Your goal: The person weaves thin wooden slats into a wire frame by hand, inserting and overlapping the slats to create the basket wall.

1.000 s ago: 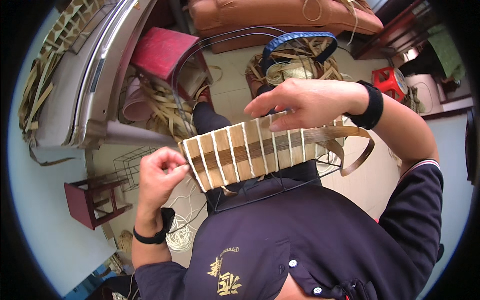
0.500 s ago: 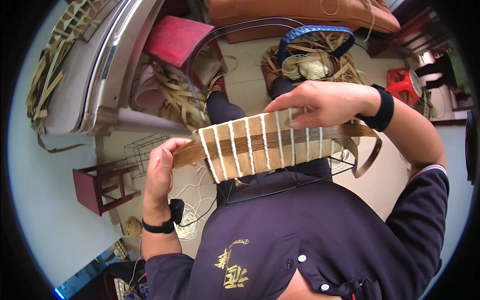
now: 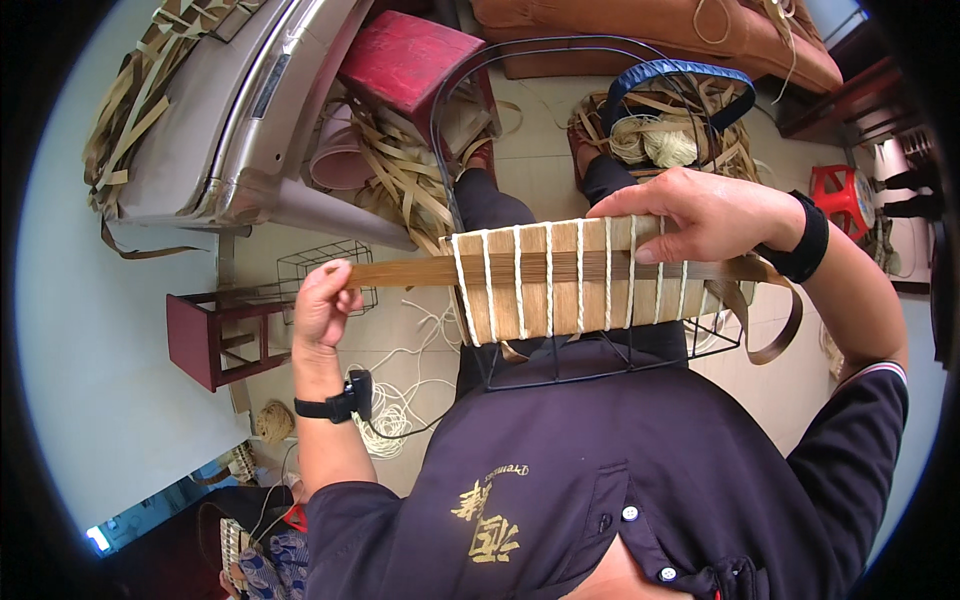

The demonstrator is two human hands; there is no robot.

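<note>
A woven basket side point(image 3: 592, 300) of flat tan strips crossed by white twisted cords lies over my lap, on a black wire frame point(image 3: 560, 379). Through its middle runs a darker brown flat strip point(image 3: 410, 273). My left hand point(image 3: 325, 302) pinches that strip's left end, out beyond the panel's edge. My right hand point(image 3: 705, 215) grips the panel's upper right part, thumb on the front face; its other fingers are partly hidden behind. At the right, the brown strip's tail point(image 3: 783, 335) hangs in a loop.
A wire handle arch point(image 3: 437, 130) rises beyond the panel. Farther off stand a red stool point(image 3: 410, 60), a pink bin point(image 3: 342, 160) beside loose strips, and a blue-handled basket point(image 3: 740, 95) holding yarn. White cord point(image 3: 390, 415) lies on the floor near a dark red stool point(image 3: 200, 340).
My left hand has moved left from the panel, drawing out a longer, straighter length of brown strip. My right hand keeps its grip. The panel sits more level, and the view has shifted.
</note>
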